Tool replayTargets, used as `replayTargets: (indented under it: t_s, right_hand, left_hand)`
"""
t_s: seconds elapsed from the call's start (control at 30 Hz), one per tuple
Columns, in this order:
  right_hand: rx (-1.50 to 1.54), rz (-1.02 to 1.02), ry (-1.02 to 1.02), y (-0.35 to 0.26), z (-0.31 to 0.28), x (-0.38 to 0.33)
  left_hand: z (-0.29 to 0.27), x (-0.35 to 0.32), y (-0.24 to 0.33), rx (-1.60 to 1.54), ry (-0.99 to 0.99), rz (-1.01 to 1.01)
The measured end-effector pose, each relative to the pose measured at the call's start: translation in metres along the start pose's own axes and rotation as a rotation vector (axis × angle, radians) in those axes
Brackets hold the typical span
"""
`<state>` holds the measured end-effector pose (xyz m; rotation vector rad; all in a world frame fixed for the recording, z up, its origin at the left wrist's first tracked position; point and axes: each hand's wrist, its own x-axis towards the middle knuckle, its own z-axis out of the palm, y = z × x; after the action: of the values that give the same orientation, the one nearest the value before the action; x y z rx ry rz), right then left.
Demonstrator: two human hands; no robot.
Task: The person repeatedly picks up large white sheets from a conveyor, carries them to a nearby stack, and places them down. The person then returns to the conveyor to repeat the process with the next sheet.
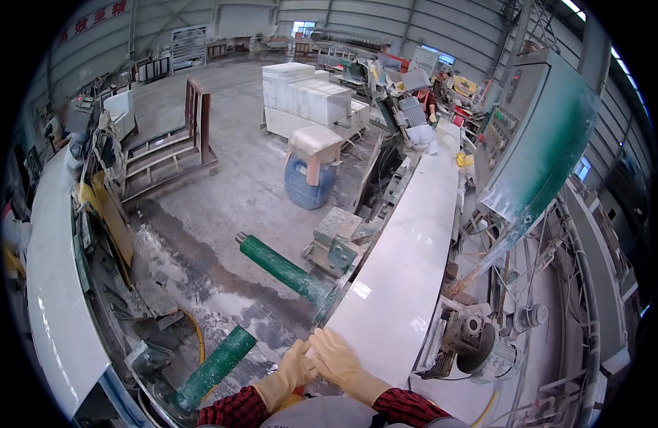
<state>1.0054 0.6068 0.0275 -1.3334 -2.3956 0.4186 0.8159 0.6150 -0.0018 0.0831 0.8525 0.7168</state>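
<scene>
While both gloved hands sit at the near end of the white slab [404, 264], work looks barely begun: slab lies full length on the machine bed, near end just past the green roller [283, 269]. Left hand [292, 372] curled at near left corner, right hand [337, 359] flat & open on top, w/ fingers spread. Far end reaches another person [430, 105].

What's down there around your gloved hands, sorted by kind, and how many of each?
Gloved hands: 2, left hand and right hand, resting together on the slab's near end
Long white stone slab: 1
Green rollers: 2, far roller and near roller
Blue barrel: 1
Total: 6
</scene>
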Motion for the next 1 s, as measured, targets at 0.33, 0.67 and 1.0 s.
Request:
replayTargets:
  t_s: [0.33,0.67,1.0]
  right_hand:
    - [-0.165,0.127,0.067,0.035,-0.018,-0.137]
    - [-0.264,0.442,0.219,0.060,-0.034,-0.287]
    - [0.602,0.759,-0.182,0.058,0.087,-0.265]
  left_hand:
    - [0.001,0.013,0.001,0.073,-0.088,0.048]
    - [-0.003,0.010,-0.020,0.098,-0.012,0.032]
    - [-0.018,-0.092,-0.052,0.092,0.229,0.090]
